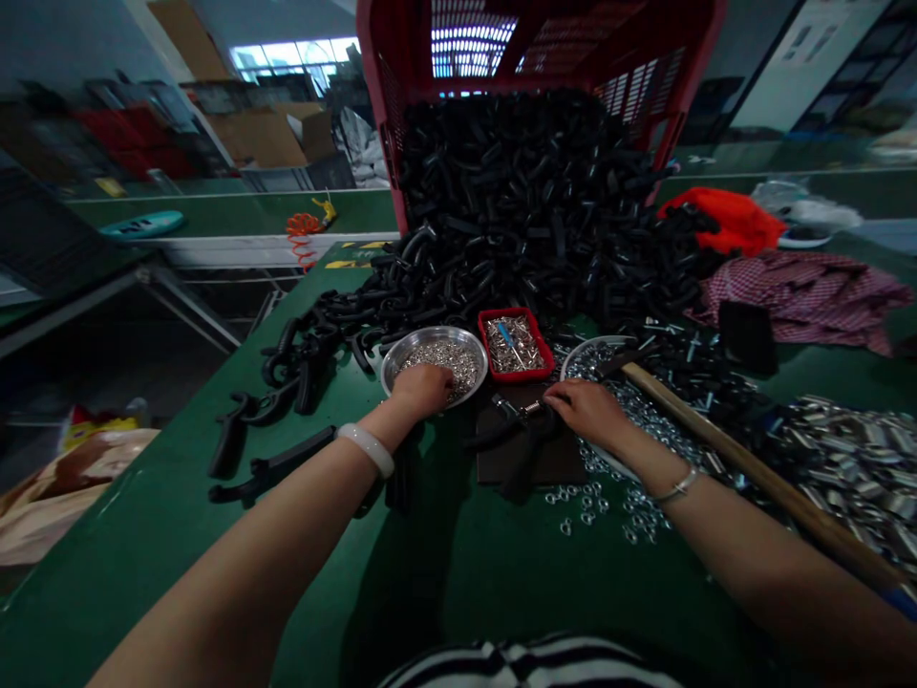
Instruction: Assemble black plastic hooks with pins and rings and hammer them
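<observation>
My left hand (424,387) reaches into a round metal bowl (393,355) of small silvery parts. Its fingers are curled together, and their tips are hidden, so what they pinch cannot be made out. My right hand (591,411) is closed, thumb and fingertips together, beside a short ridged metal piece (531,408) on a black plastic part (530,444). Whether the fingertips grip that piece or something smaller does not show. The black part lies across a dark square pad (569,463), with another shiny metal piece (505,406) near its top.
A tipped red crate (391,143) spills black parts (522,229) over the table. A red tray (487,371) holds screws and a blue-handled tool. A hammer's wooden handle (716,430) crosses loose metal parts at right, beside a checkered cloth (823,296). Nuts (587,506) lie near the pad.
</observation>
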Demonstrator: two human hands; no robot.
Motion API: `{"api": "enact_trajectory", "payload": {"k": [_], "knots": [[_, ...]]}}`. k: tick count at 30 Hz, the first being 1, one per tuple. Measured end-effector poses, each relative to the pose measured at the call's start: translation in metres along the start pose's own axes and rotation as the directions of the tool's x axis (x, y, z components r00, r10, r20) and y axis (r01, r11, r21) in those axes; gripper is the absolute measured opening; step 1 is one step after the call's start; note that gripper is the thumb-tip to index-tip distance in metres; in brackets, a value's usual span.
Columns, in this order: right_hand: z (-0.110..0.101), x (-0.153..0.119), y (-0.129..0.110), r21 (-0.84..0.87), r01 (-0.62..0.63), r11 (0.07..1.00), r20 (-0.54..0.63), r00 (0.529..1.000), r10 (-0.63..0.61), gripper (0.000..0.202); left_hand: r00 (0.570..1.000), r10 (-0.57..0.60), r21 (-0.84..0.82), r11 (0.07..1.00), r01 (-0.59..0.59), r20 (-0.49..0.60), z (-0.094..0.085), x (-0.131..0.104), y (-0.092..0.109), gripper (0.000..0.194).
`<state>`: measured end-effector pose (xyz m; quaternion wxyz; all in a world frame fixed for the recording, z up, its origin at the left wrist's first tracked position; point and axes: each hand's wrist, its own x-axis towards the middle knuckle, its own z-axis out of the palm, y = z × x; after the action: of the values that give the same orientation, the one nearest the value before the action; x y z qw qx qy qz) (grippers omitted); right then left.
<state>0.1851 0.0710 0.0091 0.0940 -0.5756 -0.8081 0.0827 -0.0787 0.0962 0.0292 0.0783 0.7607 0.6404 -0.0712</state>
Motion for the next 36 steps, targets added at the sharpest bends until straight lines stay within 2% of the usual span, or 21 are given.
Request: {"api": "enact_trajectory", "payload": {"k": [5, 9, 13, 16, 19, 21, 24, 25, 26, 27, 29, 30, 31, 33, 36], "knots": [[-0.002, -0.003, -0.007, -0.126, 0.026, 0.992, -0.012, 1.0, -0.027, 0.024, 1.0, -0.004, -0.051, 0.999, 0.005, 0.018, 0.005, 0.004, -0.005, 0.027], [-0.005, -0.009, -0.019, -0.365, 0.109, 0.924, 0.005, 0.993, -0.116, 0.022, 1.0, 0.004, -0.105, 0.994, -0.003, 0.018, 0.005, 0.007, -0.01, 0.025], [-0.004, -0.01, -0.026, -0.439, 0.168, 0.883, 0.036, 0.985, -0.169, 0.022, 0.999, 0.036, -0.169, 0.985, -0.033, 0.014, 0.004, 0.009, -0.009, 0.021], [-0.001, -0.008, -0.019, -0.407, 0.193, 0.893, 0.06, 0.981, -0.184, 0.021, 0.999, 0.038, -0.221, 0.975, -0.035, 0.009, 0.006, 0.011, -0.007, 0.017], [0.001, -0.007, -0.006, -0.299, 0.182, 0.937, 0.033, 0.983, -0.181, 0.022, 1.0, 0.012, -0.297, 0.955, -0.019, -0.023, 0.01, 0.013, -0.01, 0.016], [0.001, -0.007, -0.002, -0.181, 0.143, 0.973, -0.032, 0.988, -0.151, 0.028, 0.999, -0.012, -0.37, 0.929, -0.009, -0.053, 0.011, 0.015, -0.012, 0.016], [0.0, -0.003, -0.011, 0.052, 0.118, 0.992, -0.214, 0.971, -0.104, 0.03, 0.996, -0.04, -0.481, 0.877, -0.004, -0.08, 0.008, 0.014, -0.011, 0.014], [0.0, 0.0, -0.018, 0.144, 0.134, 0.98, -0.27, 0.958, -0.091, 0.029, 0.997, -0.042, -0.562, 0.827, -0.001, -0.063, 0.006, 0.011, -0.009, 0.014], [0.0, 0.004, -0.027, 0.238, 0.167, 0.957, -0.312, 0.946, -0.087, 0.028, 0.999, -0.039, -0.675, 0.737, 0.011, -0.026, 0.002, 0.008, -0.007, 0.014], [0.001, 0.009, -0.036, 0.325, 0.208, 0.923, -0.34, 0.936, -0.091, 0.028, 0.999, -0.023, -0.802, 0.596, 0.035, 0.027, -0.001, 0.004, -0.003, 0.014], [0.003, 0.021, -0.056, 0.458, 0.279, 0.844, -0.375, 0.922, -0.101, 0.026, 0.989, 0.059, -0.971, 0.204, 0.123, 0.138, -0.007, -0.005, 0.005, 0.01], [0.005, 0.028, -0.064, 0.507, 0.299, 0.808, -0.389, 0.916, -0.095, 0.024, 0.98, 0.104, -0.986, 0.02, 0.168, 0.169, -0.01, -0.009, 0.009, 0.009], [0.007, 0.034, -0.072, 0.55, 0.314, 0.774, -0.402, 0.912, -0.084, 0.023, 0.975, 0.133, -0.974, -0.113, 0.195, 0.179, -0.012, -0.013, 0.013, 0.008], [0.012, 0.043, -0.083, 0.636, 0.329, 0.698, -0.426, 0.904, -0.038, 0.02, 0.972, 0.148, -0.934, -0.283, 0.22, 0.184, -0.014, -0.018, 0.019, 0.004], [0.019, 0.051, -0.09, 0.748, 0.336, 0.572, -0.434, 0.9, 0.039, 0.019, 0.974, 0.101, -0.884, -0.407, 0.229, 0.205, -0.013, -0.02, 0.023, 0.005]]}}
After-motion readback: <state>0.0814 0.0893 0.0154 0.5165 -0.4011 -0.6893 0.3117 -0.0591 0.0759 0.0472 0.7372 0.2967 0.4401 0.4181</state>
